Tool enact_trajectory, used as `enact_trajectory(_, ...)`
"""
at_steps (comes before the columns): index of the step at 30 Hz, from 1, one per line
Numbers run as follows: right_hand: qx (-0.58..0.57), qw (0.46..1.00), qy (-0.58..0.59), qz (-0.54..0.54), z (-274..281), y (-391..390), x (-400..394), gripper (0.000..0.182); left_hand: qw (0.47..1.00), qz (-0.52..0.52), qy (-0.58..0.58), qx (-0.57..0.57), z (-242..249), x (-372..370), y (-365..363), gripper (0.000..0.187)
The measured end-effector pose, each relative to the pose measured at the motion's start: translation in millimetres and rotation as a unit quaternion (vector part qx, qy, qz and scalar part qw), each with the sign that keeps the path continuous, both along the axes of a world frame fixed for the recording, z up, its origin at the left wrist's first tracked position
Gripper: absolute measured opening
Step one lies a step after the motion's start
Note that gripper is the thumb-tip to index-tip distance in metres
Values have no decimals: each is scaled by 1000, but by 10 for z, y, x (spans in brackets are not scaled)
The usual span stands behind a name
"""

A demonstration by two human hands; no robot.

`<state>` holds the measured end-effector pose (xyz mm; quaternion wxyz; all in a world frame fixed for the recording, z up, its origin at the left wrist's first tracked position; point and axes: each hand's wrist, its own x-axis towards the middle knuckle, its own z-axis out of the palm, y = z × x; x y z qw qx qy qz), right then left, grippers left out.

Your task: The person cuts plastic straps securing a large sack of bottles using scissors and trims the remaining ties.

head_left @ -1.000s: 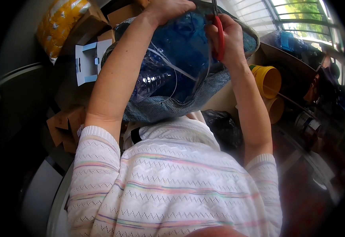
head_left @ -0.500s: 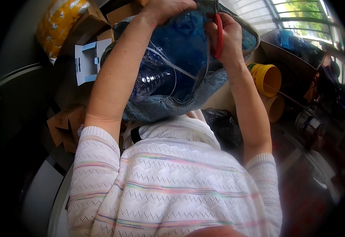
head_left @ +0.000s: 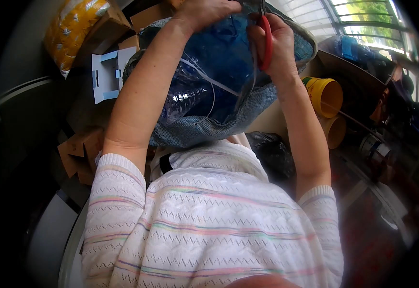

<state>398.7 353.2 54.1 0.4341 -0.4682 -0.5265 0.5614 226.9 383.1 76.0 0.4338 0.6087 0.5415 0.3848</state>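
Observation:
A big blue-grey woven bag (head_left: 190,130) gapes in front of my body, holding clear plastic bottles (head_left: 183,98) and blue plastic. My right hand (head_left: 280,45) is closed around red-handled scissors (head_left: 268,43) over the bag's far right side, their blades pointing up toward the top edge of view. Opposite the blades, my left hand (head_left: 204,13) is closed with its fingertips drawn together; what they pinch is too small to make out. A white strap (head_left: 209,79) crosses the bag's mouth below both hands.
Yellow buckets (head_left: 325,96) lie tipped at the right, below a barred window (head_left: 368,21). Cardboard boxes (head_left: 80,153), an opened white box (head_left: 106,77) and an orange-yellow package (head_left: 75,33) are at the left. A black plastic bag (head_left: 272,153) sits beside my waist.
My left hand has shifted slightly right, toward the scissors. The scissors have turned a little, and more of their blades shows at the top edge. The bag stays in place.

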Motion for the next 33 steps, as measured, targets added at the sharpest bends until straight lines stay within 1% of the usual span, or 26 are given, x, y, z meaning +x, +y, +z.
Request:
enact_trajectory(1,11,1000,2,-2,5,4,-9,27,1000,-5,2,-1,15,-4,0,24)
enact_trajectory(4,45,997,-56,-6,22,16,-19,28,1000,-19,1,6,-4,-12,7,23)
enact_trajectory(8,25,1000,-12,-6,-4,13,1,28,999,-34,-4,-7,-38,-60,22,24)
enact_trajectory(11,21,1000,17,5,-15,29,12,27,999,-16,-30,-16,-20,-31,5,23)
enact_trajectory(14,20,999,28,2,-6,24,-12,26,996,-38,-69,-40,-46,-27,14,21)
enact_trajectory(16,23,999,43,-10,0,6,-25,25,993,-31,-95,-56,1,-7,-26,20)
enact_trajectory(17,5,998,50,-22,1,4,-21,24,992,-27,-107,-64,22,-7,-36,19)
enact_trajectory(20,-30,995,81,-45,-17,11,-10,21,958,-71,-239,-139,-280,-56,86,18)
enact_trajectory(23,-48,996,72,-27,21,-3,-1,20,944,-44,-272,-182,-361,12,116,14)
enact_trajectory(24,-52,995,83,-12,27,-9,10,20,936,-55,-280,-207,-422,13,146,21)
enact_trajectory(27,-54,995,79,-16,7,-6,11,20,952,-73,-242,-172,-510,-59,176,22)
enact_trajectory(28,-63,995,71,-17,20,-13,15,20,947,-74,-264,-168,-510,-41,176,21)
enact_trajectory(33,-69,996,51,-22,49,-17,13,20,966,-28,-219,-134,-456,35,143,23)
